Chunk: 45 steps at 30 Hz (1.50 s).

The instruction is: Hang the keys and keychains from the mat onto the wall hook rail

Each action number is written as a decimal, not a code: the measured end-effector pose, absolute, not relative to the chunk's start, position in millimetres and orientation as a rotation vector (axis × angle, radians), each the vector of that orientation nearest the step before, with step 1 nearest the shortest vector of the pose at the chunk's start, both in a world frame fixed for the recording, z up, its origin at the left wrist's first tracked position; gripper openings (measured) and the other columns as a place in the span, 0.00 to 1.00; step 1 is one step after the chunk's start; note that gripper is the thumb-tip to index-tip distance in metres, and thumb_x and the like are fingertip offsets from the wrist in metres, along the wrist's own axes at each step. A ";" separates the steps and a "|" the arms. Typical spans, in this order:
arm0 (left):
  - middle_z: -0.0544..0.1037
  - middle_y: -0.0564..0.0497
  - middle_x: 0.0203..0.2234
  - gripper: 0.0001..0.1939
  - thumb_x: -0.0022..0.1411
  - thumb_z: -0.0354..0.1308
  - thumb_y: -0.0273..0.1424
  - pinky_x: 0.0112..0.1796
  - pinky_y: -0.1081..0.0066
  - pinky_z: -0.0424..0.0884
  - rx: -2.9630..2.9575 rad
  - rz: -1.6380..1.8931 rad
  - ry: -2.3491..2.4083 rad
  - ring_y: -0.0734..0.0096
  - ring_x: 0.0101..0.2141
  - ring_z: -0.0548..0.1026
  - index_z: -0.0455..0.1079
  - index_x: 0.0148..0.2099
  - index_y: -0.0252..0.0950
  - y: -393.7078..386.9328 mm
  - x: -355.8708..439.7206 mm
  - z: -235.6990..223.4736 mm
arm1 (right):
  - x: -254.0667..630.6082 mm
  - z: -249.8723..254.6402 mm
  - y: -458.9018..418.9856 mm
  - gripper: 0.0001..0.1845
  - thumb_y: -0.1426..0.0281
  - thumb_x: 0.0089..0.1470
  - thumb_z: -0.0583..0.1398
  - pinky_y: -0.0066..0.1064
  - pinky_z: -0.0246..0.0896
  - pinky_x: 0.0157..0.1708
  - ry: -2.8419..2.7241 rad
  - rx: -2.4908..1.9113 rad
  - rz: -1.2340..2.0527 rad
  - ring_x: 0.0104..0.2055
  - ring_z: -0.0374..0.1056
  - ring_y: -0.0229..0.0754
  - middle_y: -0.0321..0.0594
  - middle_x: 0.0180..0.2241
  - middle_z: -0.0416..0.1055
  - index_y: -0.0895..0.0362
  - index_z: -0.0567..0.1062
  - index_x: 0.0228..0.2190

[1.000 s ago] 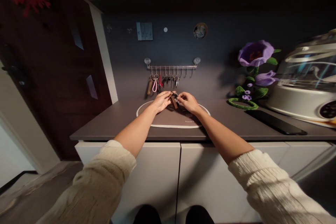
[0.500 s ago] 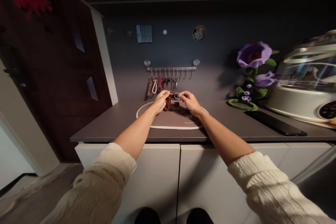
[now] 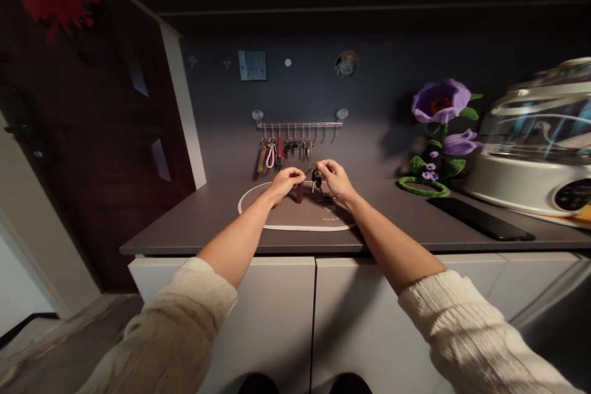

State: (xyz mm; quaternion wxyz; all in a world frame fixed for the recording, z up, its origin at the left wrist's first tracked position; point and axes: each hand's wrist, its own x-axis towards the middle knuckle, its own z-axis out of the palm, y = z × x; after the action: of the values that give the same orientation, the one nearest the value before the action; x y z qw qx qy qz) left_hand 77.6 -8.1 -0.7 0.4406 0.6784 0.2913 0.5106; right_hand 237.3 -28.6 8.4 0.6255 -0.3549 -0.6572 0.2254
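A brown fob (image 3: 300, 193) hangs just below the fingertips of the left hand (image 3: 285, 186) at the center of the frame, while a bunch of dark-headed keys (image 3: 316, 178) dangles beside the fingertips of the right hand (image 3: 336, 180). One brown fob and one metal ring (image 3: 313, 165) are seen between the two hands; the keys in the bunch are too small to count surely. The left hand's thumb and fingers are pinched together on the top of the fob, and the right hand's are closed on the ring. Beneath them, one rounded mat (image 3: 286, 215) with a pale rim lies on a gray counter (image 3: 184, 215). Above, a rail (image 3: 300, 125) with two suction cups (image 3: 341, 114) bears several hanging sets, among them one pink loop (image 3: 270, 156). One black phone (image 3: 480, 219) lies at right, below purple flowers (image 3: 441, 101) and near a domed white appliance (image 3: 517, 181) at the right edge.
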 end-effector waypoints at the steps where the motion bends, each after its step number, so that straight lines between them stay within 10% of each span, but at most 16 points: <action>1: 0.72 0.53 0.25 0.09 0.43 0.60 0.31 0.33 0.72 0.62 1.683 1.279 0.715 0.76 0.28 0.68 0.70 0.31 0.34 -9.4 77.3 0.4 | 237.2 8.3 -28.3 0.17 0.56 0.45 0.57 0.27 0.54 0.31 -1.509 -0.809 0.517 0.26 0.57 0.33 0.33 0.22 0.62 0.58 0.66 0.26; 30: 0.75 0.51 0.26 0.18 0.40 0.64 0.40 0.28 0.75 0.60 1.480 1.423 0.621 0.78 0.26 0.67 0.73 0.33 0.33 -4.8 83.3 -3.4 | 227.4 5.7 -37.2 0.17 0.59 0.37 0.63 0.24 0.55 0.29 -1.482 -0.816 0.814 0.26 0.58 0.30 0.33 0.26 0.66 0.59 0.70 0.27; 45: 0.72 0.49 0.24 0.17 0.59 0.44 0.37 0.34 0.70 0.60 1.999 1.644 1.100 0.69 0.30 0.68 0.69 0.29 0.34 -1.2 86.8 -12.6 | 234.8 25.4 -25.6 0.12 0.61 0.45 0.57 0.28 0.61 0.27 -1.264 -0.865 0.807 0.26 0.62 0.33 0.32 0.25 0.62 0.55 0.61 0.29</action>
State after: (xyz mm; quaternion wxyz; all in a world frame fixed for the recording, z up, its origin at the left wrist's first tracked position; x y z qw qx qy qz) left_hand 86.8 -1.2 -12.6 0.1639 0.7011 0.3859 0.5768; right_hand 234.8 -25.6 25.4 0.6480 -0.3806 -0.5562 0.3549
